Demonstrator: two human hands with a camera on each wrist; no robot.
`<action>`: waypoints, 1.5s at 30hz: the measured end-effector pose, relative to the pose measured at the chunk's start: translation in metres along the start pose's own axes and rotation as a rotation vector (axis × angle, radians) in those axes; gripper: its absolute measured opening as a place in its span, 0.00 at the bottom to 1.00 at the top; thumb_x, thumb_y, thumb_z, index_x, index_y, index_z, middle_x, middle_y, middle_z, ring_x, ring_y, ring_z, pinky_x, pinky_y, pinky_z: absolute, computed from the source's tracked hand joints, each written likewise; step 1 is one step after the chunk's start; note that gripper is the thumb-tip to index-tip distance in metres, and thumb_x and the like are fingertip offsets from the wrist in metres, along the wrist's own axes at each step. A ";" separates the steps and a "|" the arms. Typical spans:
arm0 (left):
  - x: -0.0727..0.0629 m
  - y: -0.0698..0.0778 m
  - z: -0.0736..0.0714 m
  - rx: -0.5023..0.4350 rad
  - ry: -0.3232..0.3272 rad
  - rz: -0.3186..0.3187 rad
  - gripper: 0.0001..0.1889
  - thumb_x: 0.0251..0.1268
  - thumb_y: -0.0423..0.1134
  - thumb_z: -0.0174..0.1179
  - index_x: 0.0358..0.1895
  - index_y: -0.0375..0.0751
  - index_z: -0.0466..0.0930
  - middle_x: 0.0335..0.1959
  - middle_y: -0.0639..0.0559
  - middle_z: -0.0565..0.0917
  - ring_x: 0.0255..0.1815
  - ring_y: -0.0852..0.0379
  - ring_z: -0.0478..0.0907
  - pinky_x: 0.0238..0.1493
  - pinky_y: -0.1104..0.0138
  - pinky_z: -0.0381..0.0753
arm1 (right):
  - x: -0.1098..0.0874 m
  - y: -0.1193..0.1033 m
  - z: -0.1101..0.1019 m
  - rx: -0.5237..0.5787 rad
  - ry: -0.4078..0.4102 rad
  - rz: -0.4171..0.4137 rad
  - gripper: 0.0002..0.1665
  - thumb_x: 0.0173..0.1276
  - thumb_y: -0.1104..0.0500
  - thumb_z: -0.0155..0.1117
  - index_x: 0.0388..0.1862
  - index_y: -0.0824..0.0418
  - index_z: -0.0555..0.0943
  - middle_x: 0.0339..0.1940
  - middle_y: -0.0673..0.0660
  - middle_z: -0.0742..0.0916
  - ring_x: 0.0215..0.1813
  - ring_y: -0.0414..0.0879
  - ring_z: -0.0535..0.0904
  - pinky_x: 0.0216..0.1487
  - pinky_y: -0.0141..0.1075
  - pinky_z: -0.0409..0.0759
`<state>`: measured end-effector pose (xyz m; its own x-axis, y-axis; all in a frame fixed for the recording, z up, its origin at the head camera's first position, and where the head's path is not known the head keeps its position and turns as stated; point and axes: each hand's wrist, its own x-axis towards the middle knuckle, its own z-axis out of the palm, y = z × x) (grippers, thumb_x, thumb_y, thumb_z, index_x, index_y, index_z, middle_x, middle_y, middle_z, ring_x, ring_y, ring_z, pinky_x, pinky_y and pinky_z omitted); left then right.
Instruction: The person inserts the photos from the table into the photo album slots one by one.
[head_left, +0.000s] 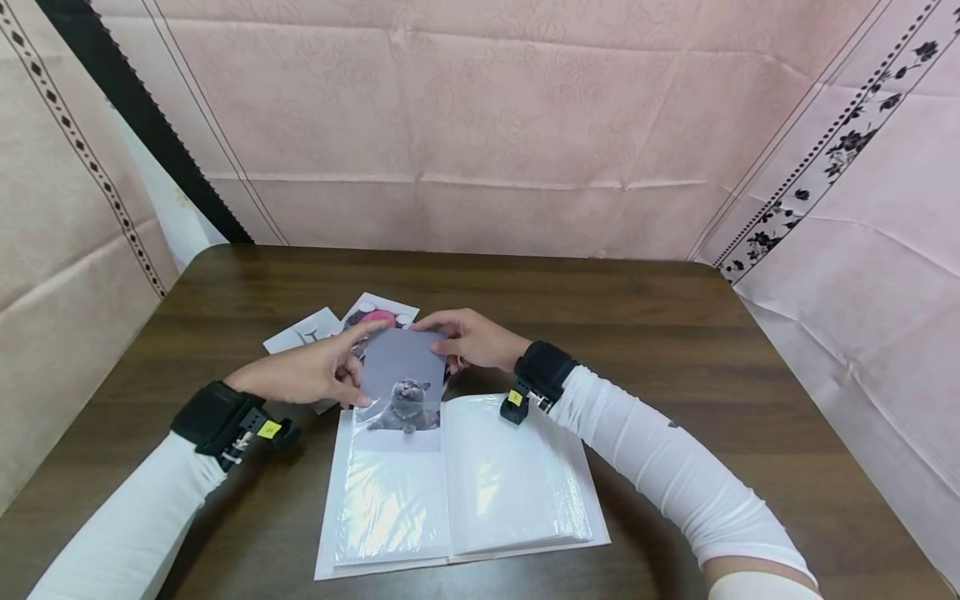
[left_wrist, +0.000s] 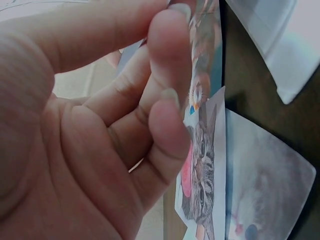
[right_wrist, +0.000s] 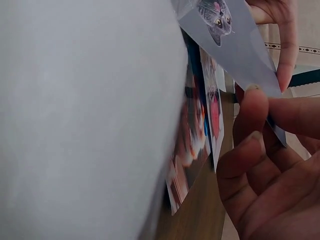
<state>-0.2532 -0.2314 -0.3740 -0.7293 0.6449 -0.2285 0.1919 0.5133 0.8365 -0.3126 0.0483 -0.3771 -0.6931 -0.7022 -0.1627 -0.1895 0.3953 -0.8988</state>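
Observation:
A grey photo card with a cat (head_left: 405,404) stands half in the clear top sleeve of the left page of an open white photo album (head_left: 517,475). My left hand (head_left: 315,367) holds the card along its left side, thumb low near the sleeve opening and index finger at the top edge. With thumb and fingertips, my right hand (head_left: 480,337) pinches the card's upper right corner, seen closely in the right wrist view. The card's lower part shows through the plastic. In the left wrist view, curled fingers hide most of the card.
Behind the held card lie several other pictures, among them a white one with dark lines (head_left: 303,332) and a tabby cat cutout with pink (left_wrist: 202,175). The brown wooden table (head_left: 675,375) meets a pale pink cloth backdrop (head_left: 487,125).

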 end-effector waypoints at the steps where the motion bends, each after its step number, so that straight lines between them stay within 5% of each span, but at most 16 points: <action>1: 0.000 0.000 0.000 0.000 -0.001 0.000 0.57 0.64 0.35 0.70 0.82 0.53 0.33 0.33 0.44 0.86 0.26 0.44 0.76 0.23 0.65 0.75 | 0.000 0.000 0.000 0.000 -0.002 0.002 0.24 0.77 0.66 0.57 0.69 0.55 0.77 0.40 0.58 0.84 0.30 0.58 0.75 0.31 0.37 0.73; 14: 0.000 0.001 -0.001 0.010 0.000 0.028 0.55 0.62 0.34 0.71 0.81 0.56 0.38 0.32 0.45 0.86 0.24 0.45 0.74 0.22 0.65 0.75 | 0.002 0.001 0.001 0.003 0.016 0.056 0.21 0.77 0.65 0.57 0.66 0.57 0.77 0.44 0.58 0.84 0.29 0.52 0.75 0.31 0.35 0.71; 29: 0.001 0.004 -0.002 -0.017 -0.004 0.015 0.53 0.64 0.36 0.70 0.81 0.55 0.38 0.32 0.44 0.86 0.22 0.47 0.73 0.21 0.64 0.75 | 0.003 0.002 -0.005 0.043 -0.020 0.035 0.22 0.75 0.67 0.60 0.66 0.58 0.79 0.27 0.56 0.82 0.27 0.57 0.73 0.31 0.38 0.72; 45: 0.000 0.004 -0.003 -0.002 0.002 -0.008 0.48 0.63 0.37 0.71 0.79 0.50 0.46 0.32 0.44 0.85 0.25 0.45 0.75 0.23 0.64 0.76 | 0.001 0.003 -0.003 -0.018 -0.034 0.039 0.16 0.75 0.65 0.60 0.59 0.61 0.81 0.35 0.55 0.85 0.27 0.50 0.75 0.30 0.32 0.71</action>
<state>-0.2544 -0.2306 -0.3692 -0.7318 0.6401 -0.2341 0.1847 0.5168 0.8359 -0.3159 0.0511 -0.3784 -0.6765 -0.7055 -0.2111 -0.1761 0.4333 -0.8839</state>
